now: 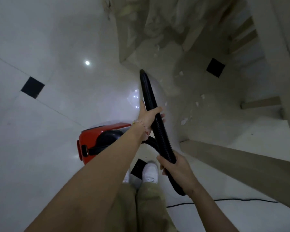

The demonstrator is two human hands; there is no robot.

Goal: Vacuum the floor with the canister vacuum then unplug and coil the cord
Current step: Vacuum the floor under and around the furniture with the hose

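fingers (155, 110) wrapping black ribbed hose (157, 124) — red canister (92, 144)

A black square inlay tile (32, 87) is set at the left side of the glossy pale tiling; a second black tile (215, 67) sits toward the far right, and a third (137, 166) shows between a pair of white shoes (150, 172). Olive trousers (141, 206) rise from the near edge. A round light reflection (87, 62) glints on the far left tiles. Pale wooden furniture legs (238, 156) stand along the right side. Small white scraps (184, 121) lie scattered near those legs, beside a dusty, unpolished patch.
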